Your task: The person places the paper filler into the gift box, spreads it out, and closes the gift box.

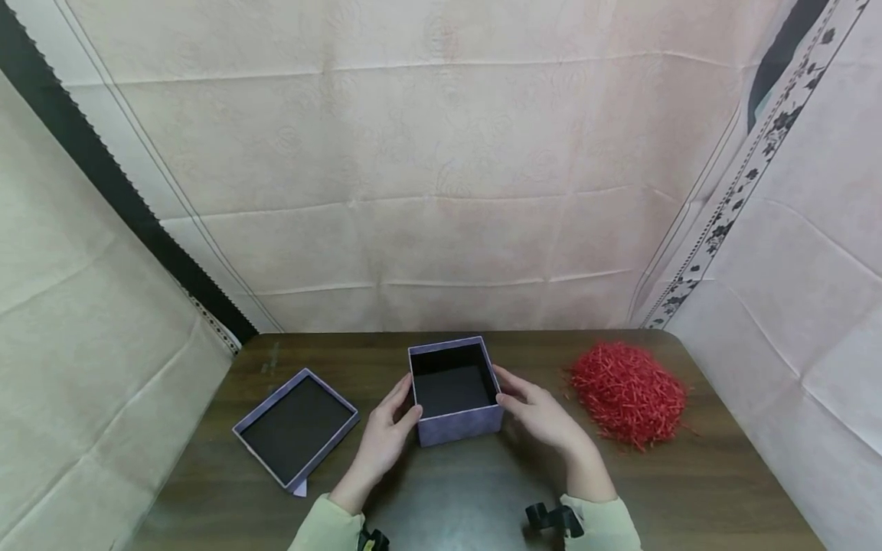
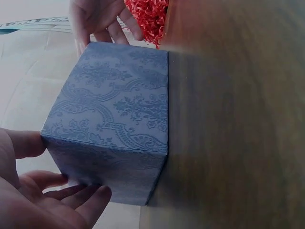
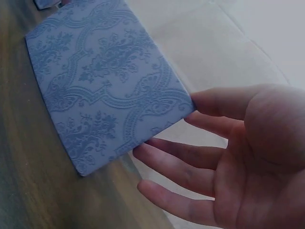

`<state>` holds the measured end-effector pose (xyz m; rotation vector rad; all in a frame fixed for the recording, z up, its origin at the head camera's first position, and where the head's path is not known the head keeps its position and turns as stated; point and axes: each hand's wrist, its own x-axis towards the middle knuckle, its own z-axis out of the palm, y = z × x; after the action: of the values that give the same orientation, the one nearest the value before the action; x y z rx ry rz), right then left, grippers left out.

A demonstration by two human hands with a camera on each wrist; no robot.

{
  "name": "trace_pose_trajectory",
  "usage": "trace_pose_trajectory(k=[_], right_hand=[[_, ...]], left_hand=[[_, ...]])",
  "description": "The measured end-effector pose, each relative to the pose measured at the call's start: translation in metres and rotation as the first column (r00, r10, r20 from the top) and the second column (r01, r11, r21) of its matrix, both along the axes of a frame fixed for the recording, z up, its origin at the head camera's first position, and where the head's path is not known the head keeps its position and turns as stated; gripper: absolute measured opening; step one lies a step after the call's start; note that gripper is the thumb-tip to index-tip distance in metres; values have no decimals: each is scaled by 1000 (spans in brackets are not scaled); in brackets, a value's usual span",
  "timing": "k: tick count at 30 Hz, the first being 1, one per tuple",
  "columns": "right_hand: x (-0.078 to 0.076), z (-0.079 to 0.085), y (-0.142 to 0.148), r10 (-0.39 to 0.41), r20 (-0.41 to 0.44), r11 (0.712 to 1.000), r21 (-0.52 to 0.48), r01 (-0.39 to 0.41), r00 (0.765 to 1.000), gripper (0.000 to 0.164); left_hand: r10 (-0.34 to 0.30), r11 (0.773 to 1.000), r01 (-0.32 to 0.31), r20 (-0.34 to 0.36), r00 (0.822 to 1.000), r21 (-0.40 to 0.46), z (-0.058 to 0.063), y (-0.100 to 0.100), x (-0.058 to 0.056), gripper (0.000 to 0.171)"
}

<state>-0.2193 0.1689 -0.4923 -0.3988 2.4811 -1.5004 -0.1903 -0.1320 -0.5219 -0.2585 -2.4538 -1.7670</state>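
A square box [image 1: 462, 425], blue-purple outside and black inside, stands without its lid near the middle of the table, its top facing up. My left hand [image 1: 386, 433] holds its left side, with the thumb at the near corner and the fingers along the wall. At the opposite side my right hand [image 1: 540, 413] holds it the same way. Embossed scrollwork covers the box [image 2: 114, 95] in the left wrist view. In the right wrist view, the thumb and index finger of my right hand [image 3: 233, 152] touch a corner of the box [image 3: 100, 81]; its lower fingers spread out.
The matching box lid [image 1: 299, 432] lies at the left, black inside up, with a small white tag under its near corner. A heap of red shredded paper [image 1: 628, 394] is on the right of the brown wooden table [image 1: 468, 497]. Pale cloth [image 1: 441, 168] hangs around the table.
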Motion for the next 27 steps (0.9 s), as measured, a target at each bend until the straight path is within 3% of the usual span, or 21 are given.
trace_pose_trajectory(k=[5,11,20,27], right_hand=[[4,5,3,-7,20,1000,25,7,1000,59],[6,8,6,-3,29,998,63,1,1000,62],[12,15,8,-5,53,994,105,-1,999,67],[16,21,8,0,50,994,114,-5,999,73]], left_hand=[[-42,999,42,15,999,-28,2,-2,-3,60],[-82,997,82,24,996,-5,5,-4,-7,59],[-66,997,65,-18,998,-29,2,-7,-9,52],[-66,997,66,-5,998,-24,2,-7,-9,50]])
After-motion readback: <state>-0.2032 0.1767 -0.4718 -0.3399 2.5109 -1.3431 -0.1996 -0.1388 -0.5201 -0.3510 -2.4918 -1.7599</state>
